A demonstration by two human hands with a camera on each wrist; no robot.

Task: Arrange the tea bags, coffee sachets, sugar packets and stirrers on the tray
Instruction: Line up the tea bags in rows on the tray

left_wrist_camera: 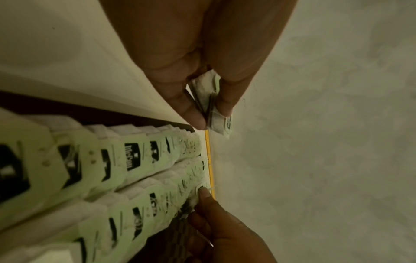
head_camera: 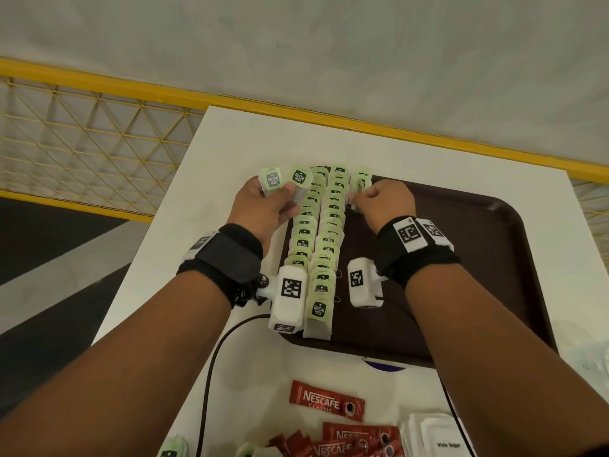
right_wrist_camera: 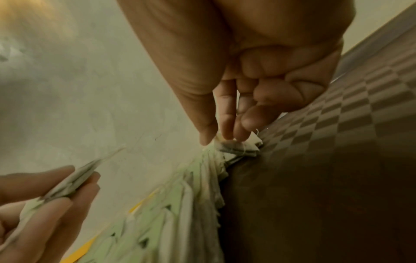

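Observation:
A dark brown tray [head_camera: 478,258] lies on the white table. Two long rows of green-tagged tea bags [head_camera: 324,245] run along its left side. My left hand [head_camera: 268,204] holds a small bunch of tea bags [head_camera: 286,181] just left of the rows' far end; in the left wrist view thumb and fingers pinch that bunch [left_wrist_camera: 213,105]. My right hand [head_camera: 379,201] pinches a tea bag [head_camera: 361,183] at the far end of the tray, right of the rows; the right wrist view shows its fingertips [right_wrist_camera: 225,137] on a tea bag [right_wrist_camera: 238,147] touching the tray floor.
Red coffee sachets [head_camera: 328,402] and white sugar packets [head_camera: 441,437] lie on the table near me, with more tea bags [head_camera: 171,451] at the bottom edge. A yellow wire fence [head_camera: 82,143] stands beyond the table's left side. Cables [head_camera: 214,357] trail from both wrists.

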